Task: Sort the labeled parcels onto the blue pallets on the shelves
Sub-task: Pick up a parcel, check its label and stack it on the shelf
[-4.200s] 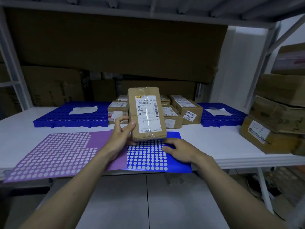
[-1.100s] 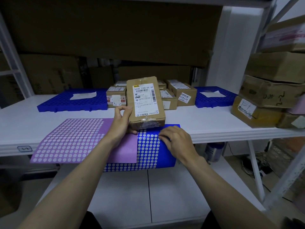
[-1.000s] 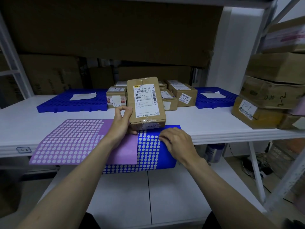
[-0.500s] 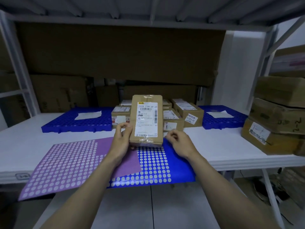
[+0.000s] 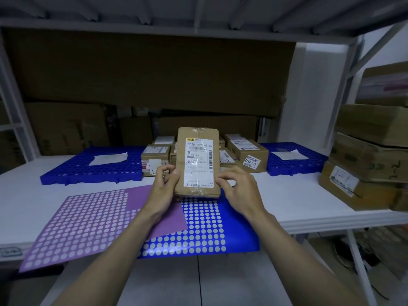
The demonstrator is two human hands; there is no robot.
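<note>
Head view: a white shelf at waist height.
Around: cardboard boxes stacked at the right; purple dotted sheet overlapping a blue dotted sheet at the front edge.
In the way: small parcels clustered between the pallets.
Left pallet: one white paper.
Right pallet: one white paper.
Held parcel: upright above the blue sheet, label facing the person.
Left hand: thumb and fingers grip its left edge.
Right hand: fingertips pinch its lower right edge.

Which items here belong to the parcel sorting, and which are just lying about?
Job: held parcel; left hand; right hand; waiting parcels; left pallet; right pallet.
Lying about: purple dotted sheet; blue dotted sheet; big cartons.
</note>
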